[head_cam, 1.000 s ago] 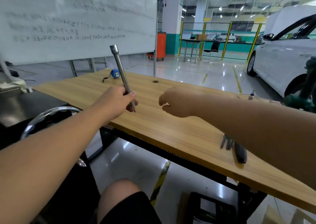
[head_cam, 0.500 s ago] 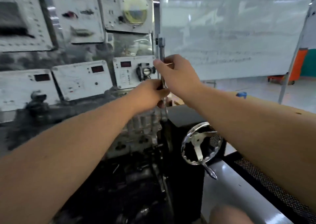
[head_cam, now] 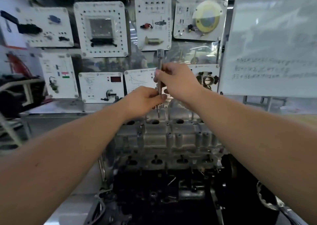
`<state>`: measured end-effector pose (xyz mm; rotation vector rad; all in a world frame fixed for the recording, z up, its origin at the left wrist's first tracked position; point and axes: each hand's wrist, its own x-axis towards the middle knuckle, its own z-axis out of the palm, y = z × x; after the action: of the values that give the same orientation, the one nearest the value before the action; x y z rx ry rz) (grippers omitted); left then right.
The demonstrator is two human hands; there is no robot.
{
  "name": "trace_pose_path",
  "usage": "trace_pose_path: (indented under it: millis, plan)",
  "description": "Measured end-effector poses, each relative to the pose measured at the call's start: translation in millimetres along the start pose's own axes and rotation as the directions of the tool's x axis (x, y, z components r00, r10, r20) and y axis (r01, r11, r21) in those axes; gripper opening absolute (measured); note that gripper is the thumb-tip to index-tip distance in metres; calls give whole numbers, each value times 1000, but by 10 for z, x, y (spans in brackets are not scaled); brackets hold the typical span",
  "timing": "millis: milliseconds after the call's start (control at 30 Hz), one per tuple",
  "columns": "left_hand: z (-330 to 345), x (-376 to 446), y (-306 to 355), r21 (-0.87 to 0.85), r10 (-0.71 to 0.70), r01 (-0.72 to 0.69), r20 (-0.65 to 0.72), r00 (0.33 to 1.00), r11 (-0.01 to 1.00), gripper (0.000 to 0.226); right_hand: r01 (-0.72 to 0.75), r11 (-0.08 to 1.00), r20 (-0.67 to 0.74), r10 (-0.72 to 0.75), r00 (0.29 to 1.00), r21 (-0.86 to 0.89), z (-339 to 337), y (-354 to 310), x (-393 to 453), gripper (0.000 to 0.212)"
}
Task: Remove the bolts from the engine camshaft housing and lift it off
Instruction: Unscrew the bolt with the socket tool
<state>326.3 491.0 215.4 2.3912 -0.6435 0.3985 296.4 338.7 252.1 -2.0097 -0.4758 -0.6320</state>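
A grey aluminium camshaft housing [head_cam: 173, 137] sits on top of the engine, with several bolts standing along its ribs. A long steel extension bar [head_cam: 159, 59] stands upright over the housing's far edge, its lower tip just above the metal. My left hand [head_cam: 143, 102] pinches the bar low down. My right hand [head_cam: 176, 82] grips the bar higher up, fingers curled round the shaft. The bar's top socket end shows above both hands.
Behind the engine stands a display wall of white panels [head_cam: 100, 29] with sensors and gauges. A whiteboard [head_cam: 274, 41] leans at the right. A chrome handwheel [head_cam: 267, 202] shows at the lower right. The dark engine block [head_cam: 163, 195] fills the space below the housing.
My view has swung from the wooden table to the engine. The right hand has joined the left on the bar, and the bar has come upright over the housing.
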Motion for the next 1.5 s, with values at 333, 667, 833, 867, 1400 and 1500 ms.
trace_pose_path:
  millis: [333, 667, 833, 867, 1400, 1500]
  plan:
    - [-244, 521, -474, 26, -9, 13, -129, 992, 1000, 47, 65, 966, -18, -62, 998, 251, 428, 161, 714, 20]
    - [-265, 818, -868, 209, -52, 59, -39, 998, 976, 46, 94, 882, -25, -93, 995, 462, 882, 533, 1079, 21]
    - [-218, 857, -942, 214, -38, 27, 50, 998, 976, 38, 80, 850, 4, -96, 995, 521, 944, 688, 1085, 22]
    - [-208, 857, -955, 215, -29, 15, 60, 998, 977, 34, 72, 839, 6, -89, 996, 539, 955, 723, 1077, 22]
    - [-167, 894, -1011, 124, -8, 0, 64, 998, 992, 15, 136, 873, 1, -155, 988, 469, 906, 792, 1059, 21]
    - [-168, 879, -985, 151, -19, 6, 86, 996, 989, 16, 146, 896, 23, -171, 985, 420, 874, 780, 1029, 23]
